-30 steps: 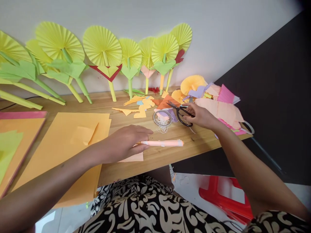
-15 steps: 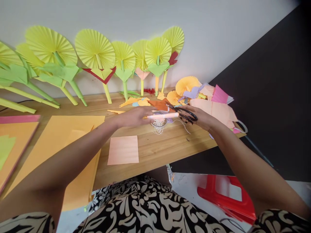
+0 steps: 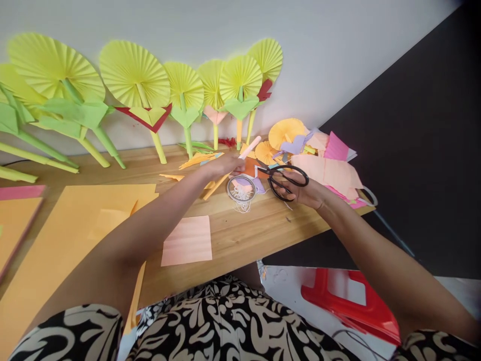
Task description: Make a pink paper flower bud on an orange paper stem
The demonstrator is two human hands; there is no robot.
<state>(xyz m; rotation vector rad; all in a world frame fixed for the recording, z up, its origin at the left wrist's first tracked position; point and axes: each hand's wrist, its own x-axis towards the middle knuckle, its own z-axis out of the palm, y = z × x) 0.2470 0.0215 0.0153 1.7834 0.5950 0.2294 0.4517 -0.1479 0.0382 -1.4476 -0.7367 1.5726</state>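
A thin rolled paper tube (image 3: 251, 148), pink at its upper end and orange at its lower end, slants through my left hand (image 3: 230, 163), whose fingers are closed round its middle. My right hand (image 3: 307, 193) has its fingers in and about the black loops of a pair of scissors (image 3: 273, 172), and the blades point left toward the tube. Below and between my hands is a round, clear-rimmed container (image 3: 229, 190) with white string (image 3: 243, 203) in and around it. A square of pink paper (image 3: 187, 241) lies nearer to me on the table.
Yellow pleated paper flowers (image 3: 135, 75) on paper stems lean along the wall. Orange sheets (image 3: 75, 225) cover the table's left side. Coloured paper pieces (image 3: 326, 170) pile up at the back right, beside a black panel (image 3: 406, 150). A red plastic stool (image 3: 319, 296) is below the edge.
The paper tube has swung from nearly level to a steep slant, its pink end going up and away. The scissors show more fully in my right hand. My view has shifted slightly right.
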